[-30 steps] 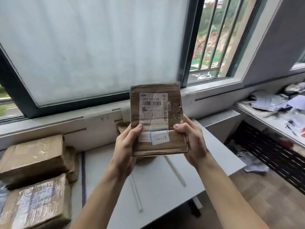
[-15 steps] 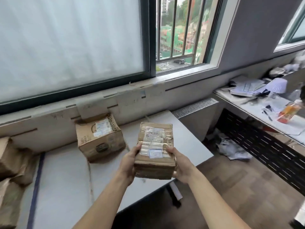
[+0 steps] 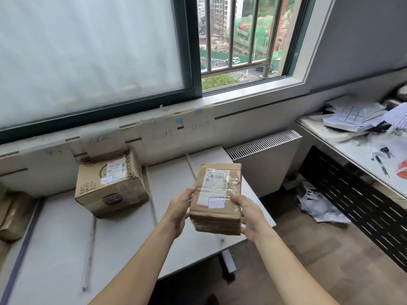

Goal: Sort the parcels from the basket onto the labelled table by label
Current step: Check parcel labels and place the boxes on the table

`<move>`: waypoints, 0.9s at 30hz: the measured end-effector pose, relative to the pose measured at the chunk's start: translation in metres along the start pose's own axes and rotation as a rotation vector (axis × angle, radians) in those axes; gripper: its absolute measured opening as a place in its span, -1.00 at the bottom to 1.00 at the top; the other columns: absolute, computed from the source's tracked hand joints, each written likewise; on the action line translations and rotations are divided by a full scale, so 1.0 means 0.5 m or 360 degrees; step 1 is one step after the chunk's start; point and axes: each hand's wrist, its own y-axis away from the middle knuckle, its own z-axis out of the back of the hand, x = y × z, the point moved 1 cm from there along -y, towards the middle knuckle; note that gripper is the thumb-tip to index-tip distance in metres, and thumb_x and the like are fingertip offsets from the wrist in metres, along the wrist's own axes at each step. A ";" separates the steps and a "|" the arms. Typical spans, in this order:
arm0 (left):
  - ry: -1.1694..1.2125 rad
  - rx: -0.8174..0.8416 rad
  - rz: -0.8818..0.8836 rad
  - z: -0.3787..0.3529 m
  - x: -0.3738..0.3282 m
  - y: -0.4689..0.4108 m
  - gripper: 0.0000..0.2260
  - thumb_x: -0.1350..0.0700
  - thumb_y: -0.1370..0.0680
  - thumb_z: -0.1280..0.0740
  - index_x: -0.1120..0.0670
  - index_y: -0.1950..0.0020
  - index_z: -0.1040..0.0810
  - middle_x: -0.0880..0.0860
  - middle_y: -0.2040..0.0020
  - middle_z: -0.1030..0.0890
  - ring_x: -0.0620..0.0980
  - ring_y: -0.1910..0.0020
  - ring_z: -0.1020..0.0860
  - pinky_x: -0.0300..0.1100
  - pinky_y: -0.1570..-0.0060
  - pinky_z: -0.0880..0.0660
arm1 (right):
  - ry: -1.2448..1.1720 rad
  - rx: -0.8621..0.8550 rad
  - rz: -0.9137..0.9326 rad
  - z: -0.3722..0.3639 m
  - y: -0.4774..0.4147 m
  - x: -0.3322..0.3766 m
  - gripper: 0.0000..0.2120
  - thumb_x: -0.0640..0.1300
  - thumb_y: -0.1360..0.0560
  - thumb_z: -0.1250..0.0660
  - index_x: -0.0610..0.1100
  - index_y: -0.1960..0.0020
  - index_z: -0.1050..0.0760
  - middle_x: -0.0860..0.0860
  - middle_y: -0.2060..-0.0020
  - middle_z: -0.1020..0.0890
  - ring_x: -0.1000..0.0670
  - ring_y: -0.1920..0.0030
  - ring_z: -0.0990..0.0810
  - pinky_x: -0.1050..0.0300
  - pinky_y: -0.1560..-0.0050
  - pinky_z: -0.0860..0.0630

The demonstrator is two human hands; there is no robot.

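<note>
Fingers (image 3: 187,193) of left hand (image 3: 176,213), right hand (image 3: 251,215) grip parcel (image 3: 217,190).

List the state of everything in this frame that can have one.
Taped parcel, held between both hands, label side up, over the right end of the table.
Left hand, grips the parcel's left side.
Right hand, grips its right side, thumb on top.
Large carton, closed, resting on the table below the wall labels.
Parcels at left edge, lying down, cut off by the frame.
</note>
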 end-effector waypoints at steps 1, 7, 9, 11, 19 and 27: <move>0.0002 0.0001 0.0011 -0.005 0.001 -0.023 -0.73 -0.08 -0.65 -0.29 0.00 -0.16 -0.71 -0.01 -0.07 -0.75 -0.06 -0.04 -0.64 -0.05 -0.14 -0.44 | 0.0003 -0.0005 -0.0008 0.001 -0.018 0.009 -0.68 0.05 -0.54 -0.44 -0.02 -0.26 -0.62 0.02 -0.05 -0.76 -0.04 -0.05 -0.69 0.03 0.08 -0.59; 0.0102 0.0039 0.0110 -0.054 -0.006 -0.165 -0.63 -0.12 -0.64 -0.30 0.08 -0.29 -0.67 0.08 -0.14 -0.74 0.10 -0.15 -0.69 0.04 -0.27 -0.55 | 0.0063 -0.0016 -0.0089 0.013 -0.120 0.075 -0.73 0.07 -0.56 -0.41 0.03 -0.23 -0.60 -0.02 -0.09 -0.75 -0.07 -0.09 -0.68 -0.07 -0.02 -0.64; 0.0166 0.0045 0.0150 -0.071 -0.009 -0.206 -0.65 -0.09 -0.64 -0.31 0.10 -0.28 -0.66 0.10 -0.13 -0.74 0.08 -0.09 -0.72 -0.11 0.05 -0.62 | 0.0087 -0.0032 -0.0127 0.018 -0.153 0.100 -0.77 0.06 -0.57 -0.40 0.02 -0.19 -0.62 -0.02 -0.08 -0.75 -0.07 -0.07 -0.67 -0.11 -0.11 -0.61; 0.0207 0.0020 0.0169 -0.088 -0.020 -0.238 -0.67 -0.09 -0.64 -0.33 0.10 -0.23 -0.68 0.08 -0.09 -0.75 0.00 0.05 -0.72 -0.24 0.26 -0.55 | 0.0124 -0.0048 -0.0130 0.024 -0.196 0.131 -0.73 0.07 -0.55 -0.41 0.03 -0.22 -0.61 -0.02 -0.08 -0.75 -0.07 -0.09 -0.67 -0.09 -0.06 -0.62; 0.0169 -0.0217 0.0106 -0.137 -0.049 -0.360 -0.65 -0.11 -0.58 -0.41 0.08 -0.26 -0.64 0.01 -0.15 -0.72 -0.15 -0.01 -0.65 -0.24 0.07 -0.45 | 0.0033 -0.0025 -0.0290 0.023 -0.371 0.194 -0.62 0.12 -0.52 -0.43 0.04 -0.30 -0.56 -0.02 -0.06 -0.76 -0.13 -0.05 -0.70 -0.05 0.03 -0.63; 0.0280 -0.0421 0.0102 -0.209 -0.067 -0.443 -0.85 0.13 -0.66 -0.34 -0.16 -0.06 -0.52 -0.32 -0.01 -0.59 -0.54 0.24 -0.54 -0.36 0.07 -0.40 | -0.0341 0.0125 -0.0602 -0.036 -0.550 0.221 -0.06 -0.03 -0.43 -0.56 0.08 -0.61 -0.04 -0.13 -0.31 -0.57 -0.24 -0.16 -0.67 -0.36 -0.06 -0.62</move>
